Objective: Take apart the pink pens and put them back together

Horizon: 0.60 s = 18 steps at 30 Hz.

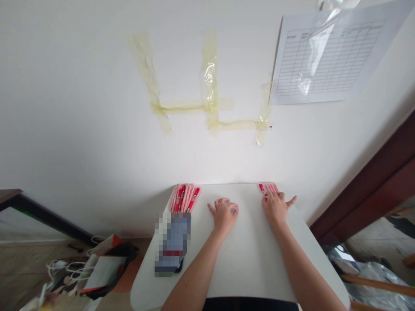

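My left hand [224, 214] hovers over or rests on the middle of the white table. Its fingers are bent and spread apart, with the thumb and a finger curved towards each other, and I see nothing held in it. Near the back right edge, my right hand [275, 206] is bent over a small row of slim pink sticks [271, 187], its little finger stretched out sideways. One red stick [261, 188] lies at the left of that row, by the fingertips. The hand hides the sticks' lower ends. A larger bunch of pink and red sticks [185, 198] lies at the back left.
A blurred-out phone-like object [175, 242] lies on the left of the white table [246, 268], which stands against the wall. Yellowed tape [184, 108] and a printed sheet [327, 60] are on the wall. Bags [106, 268] sit on the floor at left; dark red wood [372, 185] stands right.
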Tool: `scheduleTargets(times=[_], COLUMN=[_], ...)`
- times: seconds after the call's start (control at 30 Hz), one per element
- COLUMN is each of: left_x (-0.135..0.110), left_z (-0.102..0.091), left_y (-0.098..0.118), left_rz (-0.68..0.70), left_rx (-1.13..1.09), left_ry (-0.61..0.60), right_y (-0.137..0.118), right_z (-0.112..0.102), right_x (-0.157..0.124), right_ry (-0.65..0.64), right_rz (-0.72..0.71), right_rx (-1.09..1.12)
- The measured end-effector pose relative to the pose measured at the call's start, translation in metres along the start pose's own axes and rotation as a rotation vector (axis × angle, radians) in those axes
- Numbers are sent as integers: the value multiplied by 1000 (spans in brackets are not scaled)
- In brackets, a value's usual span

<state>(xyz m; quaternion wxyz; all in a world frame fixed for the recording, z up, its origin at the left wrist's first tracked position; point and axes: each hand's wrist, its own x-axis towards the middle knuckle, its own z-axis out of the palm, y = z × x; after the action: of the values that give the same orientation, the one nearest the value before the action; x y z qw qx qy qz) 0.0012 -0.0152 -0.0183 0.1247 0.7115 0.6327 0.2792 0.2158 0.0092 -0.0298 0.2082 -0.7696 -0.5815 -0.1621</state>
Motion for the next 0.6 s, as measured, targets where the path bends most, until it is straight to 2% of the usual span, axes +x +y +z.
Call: scheduleTargets(times=[0.6], left_x=[4], left_z=[-1], left_y=[-6], left_rz=[-34], left_rx=[74], left_ry=[38], right_y=[7], right_z=[10], right_x=[1], right_ry=[105], right_rz=[12], right_rx=[5])
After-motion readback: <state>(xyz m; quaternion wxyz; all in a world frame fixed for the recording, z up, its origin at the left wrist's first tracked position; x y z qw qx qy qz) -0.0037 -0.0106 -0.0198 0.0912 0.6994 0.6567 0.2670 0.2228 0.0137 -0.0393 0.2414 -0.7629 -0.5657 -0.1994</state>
